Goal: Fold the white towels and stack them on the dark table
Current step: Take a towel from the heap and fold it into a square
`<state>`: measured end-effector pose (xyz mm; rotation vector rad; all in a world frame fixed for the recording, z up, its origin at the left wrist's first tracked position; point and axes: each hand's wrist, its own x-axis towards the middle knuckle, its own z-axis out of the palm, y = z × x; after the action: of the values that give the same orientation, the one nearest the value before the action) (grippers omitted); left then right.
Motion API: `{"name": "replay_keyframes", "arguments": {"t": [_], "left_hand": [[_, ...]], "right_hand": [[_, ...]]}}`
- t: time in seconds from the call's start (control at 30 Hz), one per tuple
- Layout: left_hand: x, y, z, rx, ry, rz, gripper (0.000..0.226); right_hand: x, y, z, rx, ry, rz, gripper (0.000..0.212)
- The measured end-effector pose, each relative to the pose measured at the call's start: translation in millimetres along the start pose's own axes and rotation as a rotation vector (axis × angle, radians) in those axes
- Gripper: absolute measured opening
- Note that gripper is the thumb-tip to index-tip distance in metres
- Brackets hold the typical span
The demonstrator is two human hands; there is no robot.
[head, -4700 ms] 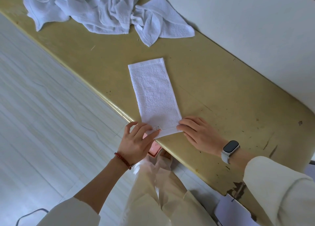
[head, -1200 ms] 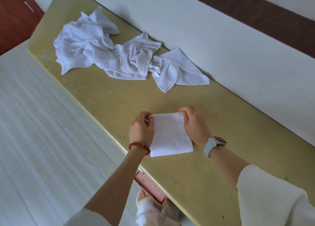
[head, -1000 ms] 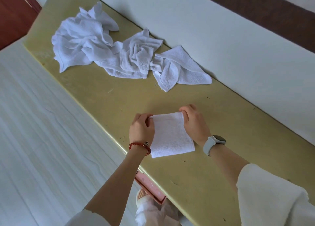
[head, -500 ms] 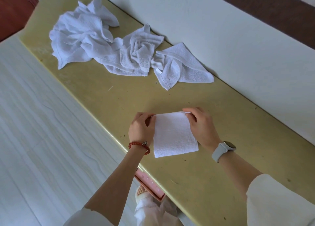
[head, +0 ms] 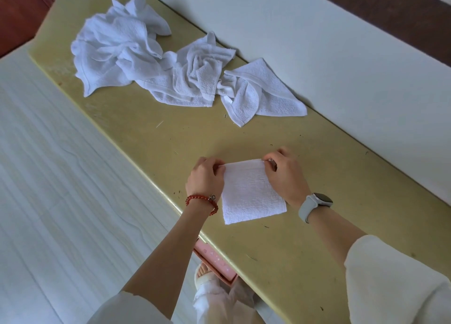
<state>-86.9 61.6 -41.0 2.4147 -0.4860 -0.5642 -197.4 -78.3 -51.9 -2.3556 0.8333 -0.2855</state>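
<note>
The folded towel (head: 251,191) lies flat near the table (head: 317,201) front edge. The left hand (head: 206,177) and right hand (head: 285,174) each pinch a far corner, likely to align its layers; the pile (head: 175,72) waits beyond.

The small folded white terry-cloth towel (head: 251,191) looks nubbly and matt, like the crumpled heap of white terry towels (head: 170,72). The yellowish painted table top (head: 280,245) is smooth with a dull sheen, scuffed and speckled. The red bead bracelet (head: 201,200) shines glossy
</note>
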Motion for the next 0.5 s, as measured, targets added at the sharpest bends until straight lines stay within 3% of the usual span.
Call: {"name": "replay_keyframes", "arguments": {"t": [0.5], "left_hand": [[-0.7, 1.4, -2.9, 0.035, -0.03, 0.014, 0.016]], "right_hand": [[6.4, -3.2, 3.0, -0.084, 0.051, 0.038, 0.013]]}}
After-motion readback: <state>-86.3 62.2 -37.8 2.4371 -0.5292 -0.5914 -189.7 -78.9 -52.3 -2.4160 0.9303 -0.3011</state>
